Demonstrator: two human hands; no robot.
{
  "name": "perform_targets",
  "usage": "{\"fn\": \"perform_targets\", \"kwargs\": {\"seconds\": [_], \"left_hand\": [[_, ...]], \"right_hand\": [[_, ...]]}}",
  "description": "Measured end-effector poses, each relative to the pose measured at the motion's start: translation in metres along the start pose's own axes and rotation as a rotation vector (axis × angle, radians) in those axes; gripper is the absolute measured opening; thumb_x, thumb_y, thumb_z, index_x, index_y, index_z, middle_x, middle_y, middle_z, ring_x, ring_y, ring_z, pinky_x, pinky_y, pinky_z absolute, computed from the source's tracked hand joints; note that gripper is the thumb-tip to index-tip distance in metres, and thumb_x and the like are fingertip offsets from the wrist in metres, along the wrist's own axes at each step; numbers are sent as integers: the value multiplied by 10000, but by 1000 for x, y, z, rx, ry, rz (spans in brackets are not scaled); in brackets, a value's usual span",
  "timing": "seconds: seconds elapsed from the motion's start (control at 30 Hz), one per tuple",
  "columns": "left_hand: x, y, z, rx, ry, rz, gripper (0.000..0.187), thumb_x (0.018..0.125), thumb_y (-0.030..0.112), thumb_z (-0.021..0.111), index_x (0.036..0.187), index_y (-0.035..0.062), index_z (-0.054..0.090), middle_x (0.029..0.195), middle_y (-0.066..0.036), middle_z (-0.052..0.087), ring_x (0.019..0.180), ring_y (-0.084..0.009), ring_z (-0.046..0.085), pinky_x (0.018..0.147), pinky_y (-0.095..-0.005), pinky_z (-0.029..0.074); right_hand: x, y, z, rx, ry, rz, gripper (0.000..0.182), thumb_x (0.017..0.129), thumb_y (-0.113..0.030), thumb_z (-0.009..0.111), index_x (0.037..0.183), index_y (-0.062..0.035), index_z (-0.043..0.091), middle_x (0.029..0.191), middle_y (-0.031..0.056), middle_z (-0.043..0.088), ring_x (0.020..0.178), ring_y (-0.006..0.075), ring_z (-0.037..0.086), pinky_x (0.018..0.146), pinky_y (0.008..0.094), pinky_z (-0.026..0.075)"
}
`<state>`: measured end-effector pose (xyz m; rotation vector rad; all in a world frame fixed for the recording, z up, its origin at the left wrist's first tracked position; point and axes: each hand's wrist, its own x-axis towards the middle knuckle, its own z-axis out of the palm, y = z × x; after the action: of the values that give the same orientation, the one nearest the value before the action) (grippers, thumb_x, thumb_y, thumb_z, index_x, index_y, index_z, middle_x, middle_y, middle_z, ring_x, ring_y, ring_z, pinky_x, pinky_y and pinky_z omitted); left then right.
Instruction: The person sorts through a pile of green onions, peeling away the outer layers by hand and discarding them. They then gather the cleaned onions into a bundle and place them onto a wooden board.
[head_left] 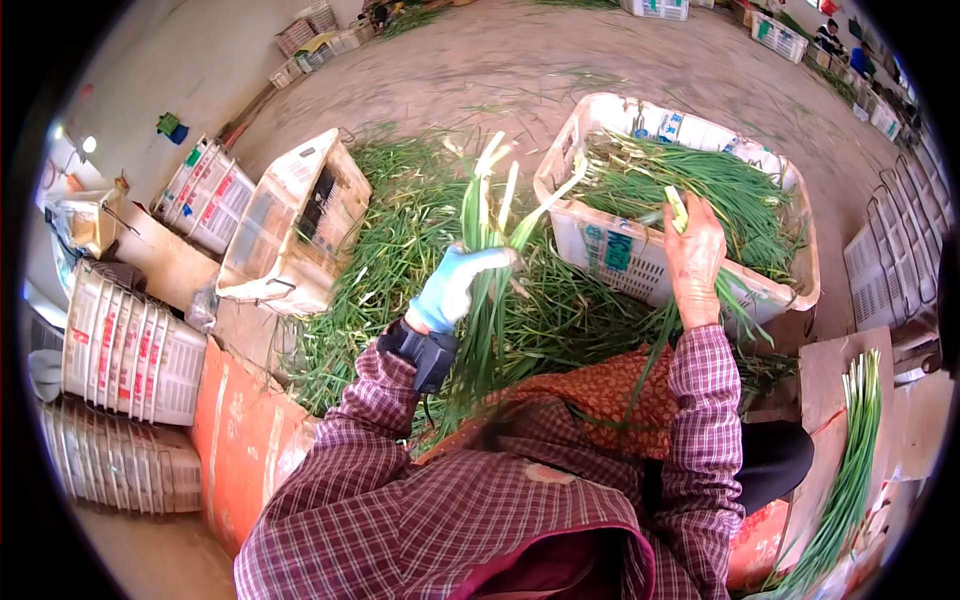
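My left hand [455, 285], in a light blue and white glove, is closed around a bunch of green onions [484, 215]. Their pale ends point up and the long green leaves hang below. My bare right hand [694, 245] is over the near rim of a white plastic crate [640, 262]. Its fingers are closed on a few green onion stalks [677, 212], a pale end showing above the fingers and green leaves trailing below the wrist. Inside that crate lies a heap of green onions [700, 170].
Loose green leaves [400, 230] cover the floor before me. A tipped white crate [295, 225] stands to the left, stacked crates [130, 345] behind it. On the right, a bundle of long green stalks [850, 450] lies on a board. Other people [860, 60] sit far back right.
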<state>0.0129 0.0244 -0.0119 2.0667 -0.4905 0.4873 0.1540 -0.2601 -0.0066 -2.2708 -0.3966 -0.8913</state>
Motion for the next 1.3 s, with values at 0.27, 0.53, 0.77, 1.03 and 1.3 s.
{"fn": "perform_targets", "kwargs": {"seconds": [0.27, 0.53, 0.77, 1.03, 1.3], "left_hand": [[21, 43, 28, -421, -32, -497, 307, 797, -9, 627, 1095, 59, 654, 993, -157, 693, 900, -269, 683, 794, -326, 527], [31, 43, 18, -787, -46, -695, 348, 913, 219, 589, 1176, -9, 595, 1004, -109, 680, 830, -165, 655, 716, -289, 529], [36, 43, 34, -640, -116, -656, 325, 904, 200, 598, 1160, 0, 590, 987, -66, 670, 842, -112, 616, 762, -264, 496], [14, -16, -25, -520, 433, -692, 206, 860, 187, 669, 1002, 45, 622, 810, -33, 645, 611, -109, 571, 561, -255, 503], [17, -15, -32, -215, 433, -617, 214, 813, 207, 735, 925, 37, 672, 605, 30, 566, 435, -50, 433, 408, -208, 329]], "right_hand": [[-4, -63, 3, 869, -449, 372, 419, 804, -308, 758, 1077, -13, 641, 876, 22, 677, 775, 96, 599, 700, 265, 489], [19, -39, -18, 1219, -209, 590, 230, 923, -226, 581, 1053, -38, 605, 831, 28, 633, 649, 111, 603, 551, 240, 489], [11, -78, 1, 931, -506, 317, 298, 803, -306, 748, 899, -31, 681, 730, -37, 616, 643, 47, 509, 588, 235, 429], [34, -53, -30, 926, -371, 355, 220, 821, -268, 742, 905, -71, 692, 727, -50, 626, 575, 35, 497, 522, 223, 421], [41, -61, -33, 814, -328, 330, 313, 793, -295, 757, 972, -48, 685, 771, -15, 663, 645, 59, 563, 601, 242, 471]]}}
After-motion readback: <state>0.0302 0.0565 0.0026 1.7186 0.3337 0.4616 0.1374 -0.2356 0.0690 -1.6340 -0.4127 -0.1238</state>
